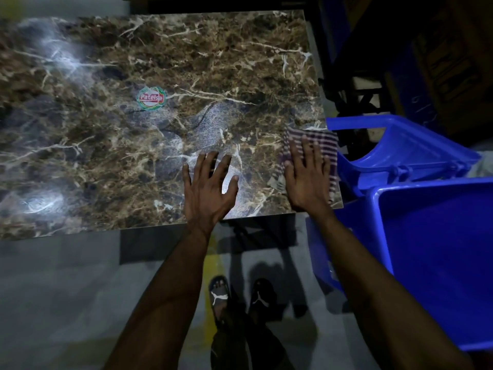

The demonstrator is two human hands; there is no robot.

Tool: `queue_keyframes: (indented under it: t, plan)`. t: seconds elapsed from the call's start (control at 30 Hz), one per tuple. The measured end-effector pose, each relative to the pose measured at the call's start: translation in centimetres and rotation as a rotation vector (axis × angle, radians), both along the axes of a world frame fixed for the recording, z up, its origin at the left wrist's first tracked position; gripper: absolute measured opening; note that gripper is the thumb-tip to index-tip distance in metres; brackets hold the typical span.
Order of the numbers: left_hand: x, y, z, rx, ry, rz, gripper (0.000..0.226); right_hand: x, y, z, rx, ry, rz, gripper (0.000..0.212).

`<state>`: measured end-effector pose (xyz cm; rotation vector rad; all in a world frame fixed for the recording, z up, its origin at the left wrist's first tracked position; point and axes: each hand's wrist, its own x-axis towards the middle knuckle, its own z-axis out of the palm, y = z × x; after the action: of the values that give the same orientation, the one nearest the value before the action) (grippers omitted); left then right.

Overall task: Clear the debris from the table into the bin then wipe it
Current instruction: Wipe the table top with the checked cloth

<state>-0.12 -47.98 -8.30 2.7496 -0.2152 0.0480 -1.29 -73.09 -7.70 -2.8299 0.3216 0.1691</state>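
I see my right hand point(306, 180) pressing a striped cloth point(324, 145) flat-fingered, left hand point(210, 188) splayed wide on the marble table point(106, 129), near a "Patelsa" sticker point(151, 98).

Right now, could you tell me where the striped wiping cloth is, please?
In the head view, the purple-and-white striped cloth lies at the right end of the marble-patterned table, flat under the right hand, beside the blue plastic bin.
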Motion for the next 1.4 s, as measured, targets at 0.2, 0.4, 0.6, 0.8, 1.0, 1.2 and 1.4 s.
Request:
queue_keyframes:
  t: [0.2,0.4,0.6,0.8,1.0,1.2,1.4]
  plan:
    - [0.0,0.0,0.3,-0.018,0.005,-0.004,0.057,-4.5,1.6,0.4,0.008,-0.023,0.242,0.059]
    - [0.0,0.0,0.4,-0.016,0.020,0.003,0.058,-5.1,-2.9,0.0,-0.015,-0.024,0.060,0.061]
    - [0.0,0.0,0.5,-0.019,0.028,0.004,0.058,0.0,-0.9,-0.6,-0.021,-0.024,-0.019,0.062]
    - [0.0,0.0,0.5,-0.015,0.005,0.005,0.058,-5.5,-1.0,-0.5,-0.036,-0.044,0.170,0.059]
    - [0.0,-0.1,0.4,-0.009,-0.011,0.010,0.057,-2.6,-3.2,-0.6,-0.016,-0.061,-0.013,0.061]
    - [0.0,0.0,0.4,-0.002,-0.025,0.002,0.056,-0.9,-2.7,-0.9,-0.024,-0.046,-0.055,0.062]
    - [0.0,-0.2,0.9,-0.008,0.013,0.014,0.057,-5.9,-2.3,-1.1,-0.015,-0.004,-0.060,0.063]
